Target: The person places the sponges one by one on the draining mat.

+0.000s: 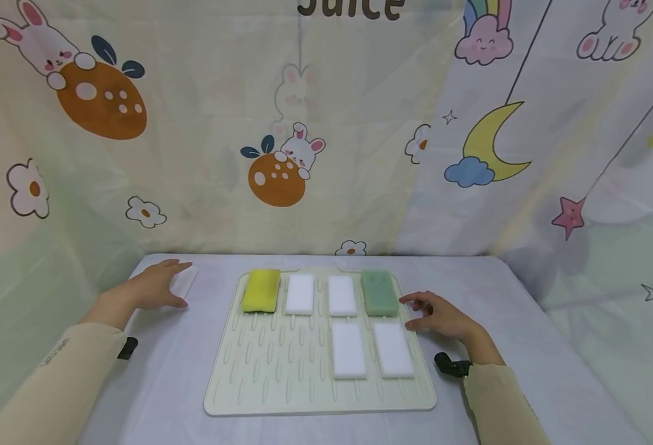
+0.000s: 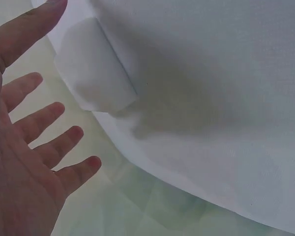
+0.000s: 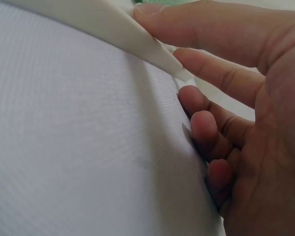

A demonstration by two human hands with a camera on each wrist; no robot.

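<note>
At the table's far left, my left hand (image 1: 156,285) reaches over a white sponge block (image 1: 183,283). The left wrist view shows that hand (image 2: 34,147) with spread fingers, apart from the white block (image 2: 96,66). My right hand (image 1: 440,315) is at the right edge of a cream ribbed mat (image 1: 270,395), beside a green sponge (image 1: 380,293). In the right wrist view, the thumb and forefinger of the right hand (image 3: 236,98) touch the mat's edge (image 3: 113,34), while the other fingers curl loosely. A yellow sponge (image 1: 261,290) lies at the mat's back left.
Between the yellow and green sponges lie two white blocks, one left (image 1: 300,294) and one right (image 1: 341,295). Two more white blocks, a left one (image 1: 349,350) and a right one (image 1: 393,350), form a front row. A white cloth (image 1: 159,395) covers the table; a printed curtain (image 1: 204,154) hangs behind.
</note>
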